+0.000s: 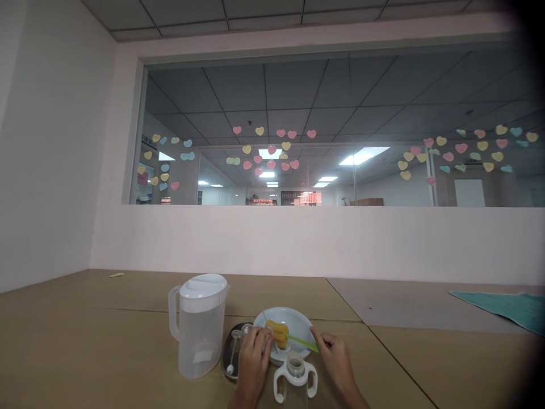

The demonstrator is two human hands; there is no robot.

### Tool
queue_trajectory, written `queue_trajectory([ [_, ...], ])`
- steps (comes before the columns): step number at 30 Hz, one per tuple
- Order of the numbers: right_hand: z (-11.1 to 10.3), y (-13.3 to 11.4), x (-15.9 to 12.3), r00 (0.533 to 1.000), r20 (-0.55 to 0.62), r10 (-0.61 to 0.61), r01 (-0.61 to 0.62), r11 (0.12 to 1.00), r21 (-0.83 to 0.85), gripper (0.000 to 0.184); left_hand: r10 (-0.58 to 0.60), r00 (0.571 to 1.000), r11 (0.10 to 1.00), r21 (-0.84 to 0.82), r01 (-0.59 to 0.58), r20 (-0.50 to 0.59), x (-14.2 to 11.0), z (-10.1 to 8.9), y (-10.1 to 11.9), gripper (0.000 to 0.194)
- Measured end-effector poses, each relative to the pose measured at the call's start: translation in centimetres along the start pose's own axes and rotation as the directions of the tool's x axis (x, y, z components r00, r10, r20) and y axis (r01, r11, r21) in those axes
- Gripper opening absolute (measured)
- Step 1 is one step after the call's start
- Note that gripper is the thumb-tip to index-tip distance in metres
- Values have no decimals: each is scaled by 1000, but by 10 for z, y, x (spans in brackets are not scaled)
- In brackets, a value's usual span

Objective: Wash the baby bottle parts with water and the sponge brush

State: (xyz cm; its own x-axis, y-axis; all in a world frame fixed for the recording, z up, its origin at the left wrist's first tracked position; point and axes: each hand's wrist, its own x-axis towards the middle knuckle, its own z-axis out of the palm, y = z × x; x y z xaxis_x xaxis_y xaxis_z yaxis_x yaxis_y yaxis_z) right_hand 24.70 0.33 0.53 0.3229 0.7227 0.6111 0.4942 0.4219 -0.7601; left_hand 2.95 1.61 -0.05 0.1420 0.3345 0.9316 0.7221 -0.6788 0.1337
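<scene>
Nearest us, toward the front of the bench (93, 346), stands a clear two-handled sippy bottle (295, 379), with no cap on its neck that we can see. Our right hand (337, 360) is drawn narrow, pinching near the end of the green stem of a sponge bottle brush (288, 338), whose yellow head lies over a white plate (298, 321). Our left hand (253, 363) is curled at the plate's near left rim, close to the sponge; its fingers hide anything they may hold, so we cannot tell. The brush looks light, with a stiff plastic stem and a soft, squashy head, so the stem seems the better place to grip, though it may turn slippery when wet.

Just left of the plate lies a dark oval lid (232, 349), and beside it stands a clear plastic pitcher (200, 335) with a white cover. Toward the bench's far right corner lies a teal towel (498, 308). Past the far edge, a white wall (315, 244) rises to a wide interior window (276, 130) dotted with pastel paper hearts (271, 149).
</scene>
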Motion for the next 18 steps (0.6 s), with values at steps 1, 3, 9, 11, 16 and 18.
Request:
queue_trajectory([
  [1,0,0,0,1000,0,0,0,1000,-6,57,10,1000,1000,23,-10,-19,1,-1,1,20],
  [3,-1,-1,0,1000,4,4,-4,1000,-21,57,24,998,998,58,-21,-50,2,-2,2,22],
  [9,-2,0,0,999,-18,37,-38,998,-44,57,3,994,998,66,5,-110,3,-2,-1,26],
  [11,-2,0,0,999,-29,42,-44,997,-61,56,-3,994,999,51,8,-106,2,-2,-3,27],
  [16,-1,0,0,999,-42,14,-17,998,-61,57,-40,996,999,-20,38,-81,1,-3,-5,28],
  [18,-1,1,0,998,-55,4,-7,998,-58,59,-46,995,998,-42,43,-93,2,-4,-4,27],
])
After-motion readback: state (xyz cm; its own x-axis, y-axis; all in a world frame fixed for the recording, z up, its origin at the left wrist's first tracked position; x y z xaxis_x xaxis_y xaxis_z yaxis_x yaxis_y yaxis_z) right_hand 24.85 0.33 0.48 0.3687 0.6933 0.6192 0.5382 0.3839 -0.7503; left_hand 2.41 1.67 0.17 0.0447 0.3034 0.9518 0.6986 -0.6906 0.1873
